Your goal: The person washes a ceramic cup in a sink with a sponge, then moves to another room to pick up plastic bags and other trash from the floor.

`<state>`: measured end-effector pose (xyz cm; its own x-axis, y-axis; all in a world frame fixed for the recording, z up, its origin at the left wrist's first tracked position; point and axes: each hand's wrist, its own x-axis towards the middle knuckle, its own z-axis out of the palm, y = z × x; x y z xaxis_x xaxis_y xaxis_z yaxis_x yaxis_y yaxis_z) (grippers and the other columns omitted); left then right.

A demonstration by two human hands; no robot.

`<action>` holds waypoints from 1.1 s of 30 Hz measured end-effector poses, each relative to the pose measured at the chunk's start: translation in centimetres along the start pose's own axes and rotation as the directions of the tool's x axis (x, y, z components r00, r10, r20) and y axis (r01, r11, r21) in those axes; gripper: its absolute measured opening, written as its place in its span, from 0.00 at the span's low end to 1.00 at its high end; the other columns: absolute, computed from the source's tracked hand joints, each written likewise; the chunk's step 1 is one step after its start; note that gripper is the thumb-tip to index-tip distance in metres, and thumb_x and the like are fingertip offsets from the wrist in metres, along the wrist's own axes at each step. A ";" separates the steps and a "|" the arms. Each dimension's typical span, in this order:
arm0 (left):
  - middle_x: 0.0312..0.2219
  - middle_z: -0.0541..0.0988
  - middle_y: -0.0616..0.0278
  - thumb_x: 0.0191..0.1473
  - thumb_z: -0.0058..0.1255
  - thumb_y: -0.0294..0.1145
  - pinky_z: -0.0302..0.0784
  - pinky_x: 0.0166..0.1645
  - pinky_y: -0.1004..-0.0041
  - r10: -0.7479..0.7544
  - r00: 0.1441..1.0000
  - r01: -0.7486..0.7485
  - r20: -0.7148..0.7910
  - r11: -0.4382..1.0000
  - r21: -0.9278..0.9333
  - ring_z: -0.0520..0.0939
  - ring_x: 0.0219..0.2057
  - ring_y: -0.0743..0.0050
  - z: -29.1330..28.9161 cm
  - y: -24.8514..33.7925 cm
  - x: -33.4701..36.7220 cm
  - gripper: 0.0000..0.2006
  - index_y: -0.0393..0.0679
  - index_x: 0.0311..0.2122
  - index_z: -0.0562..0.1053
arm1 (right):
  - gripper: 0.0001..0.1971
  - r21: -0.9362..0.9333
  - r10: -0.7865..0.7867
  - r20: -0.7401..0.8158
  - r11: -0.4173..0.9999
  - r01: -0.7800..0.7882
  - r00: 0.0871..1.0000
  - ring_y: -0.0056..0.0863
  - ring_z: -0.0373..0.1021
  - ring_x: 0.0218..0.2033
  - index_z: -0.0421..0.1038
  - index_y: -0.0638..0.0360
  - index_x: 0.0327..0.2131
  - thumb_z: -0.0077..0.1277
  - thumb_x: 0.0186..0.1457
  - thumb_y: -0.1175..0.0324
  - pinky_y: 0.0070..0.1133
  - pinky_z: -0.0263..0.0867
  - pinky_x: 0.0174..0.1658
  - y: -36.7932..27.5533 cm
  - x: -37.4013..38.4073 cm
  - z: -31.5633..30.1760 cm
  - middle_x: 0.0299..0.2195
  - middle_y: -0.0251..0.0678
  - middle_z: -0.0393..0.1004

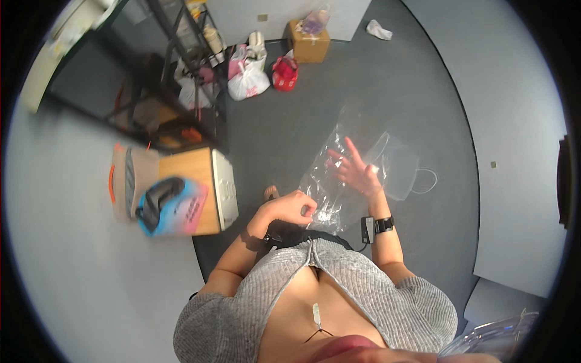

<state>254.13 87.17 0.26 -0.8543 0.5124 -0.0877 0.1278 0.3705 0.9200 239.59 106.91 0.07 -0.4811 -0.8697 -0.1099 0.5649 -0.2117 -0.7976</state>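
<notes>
My left hand [292,207], in front of my waist, is closed on the edge of a clear, shiny plastic bag [324,199]. The crinkled film stretches up and away to the right. My right hand [358,171] is open with its fingers spread, overlapping the film; whether it is inside the bag or behind it I cannot tell. Right beside that hand is a translucent bag [399,169] with two loop handles. Whether it hangs from the hand or lies on the floor is unclear. A small device is strapped on my right wrist.
To the left, a wooden-topped cabinet [181,163] bears a blue and pink bag [172,209] and a beige bag [125,181]. Beyond it stands a dark metal rack [136,109]. Ahead on the floor are a white plastic bag [248,83], a red bag [285,74] and a cardboard box [310,48].
</notes>
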 end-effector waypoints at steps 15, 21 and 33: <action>0.26 0.77 0.62 0.38 0.53 0.24 0.72 0.40 0.74 0.167 0.974 -0.188 -0.155 0.973 -0.131 0.78 0.31 0.70 -21.8 -3.2 37.5 0.04 0.39 0.24 0.73 | 0.24 -0.861 -0.440 -0.452 0.442 -0.251 0.776 0.26 0.61 0.29 0.72 0.50 0.39 0.42 0.38 0.87 0.18 0.58 0.31 -15.9 10.0 -25.3 0.26 0.31 0.59; 0.51 0.63 0.53 0.32 0.60 0.32 0.61 0.53 0.65 0.263 0.963 -0.268 0.061 0.955 0.122 0.65 0.51 0.57 -24.9 -3.3 56.7 0.28 0.46 0.44 0.66 | 0.08 -0.541 -0.233 -0.761 0.743 -0.394 0.605 0.28 0.64 0.27 0.66 0.61 0.25 0.50 0.42 0.67 0.22 0.60 0.29 -26.9 16.9 -36.3 0.24 0.36 0.62; 0.38 0.74 0.61 0.36 0.59 0.28 0.68 0.42 0.76 -0.057 0.998 0.051 -0.022 0.971 -0.233 0.73 0.36 0.78 -38.3 -12.2 86.3 0.27 0.45 0.46 0.65 | 0.25 -0.616 -0.388 -0.386 0.784 0.080 0.837 0.23 0.65 0.38 0.61 0.59 0.46 0.43 0.40 0.82 0.21 0.63 0.41 -46.5 28.6 -62.1 0.35 0.35 0.67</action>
<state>159.54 97.19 -3.85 -0.8710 0.4733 -0.1318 -0.0365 0.2053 0.9780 157.87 119.55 -2.84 -0.8807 -0.4735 -0.0114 -0.0082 0.0393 -0.9992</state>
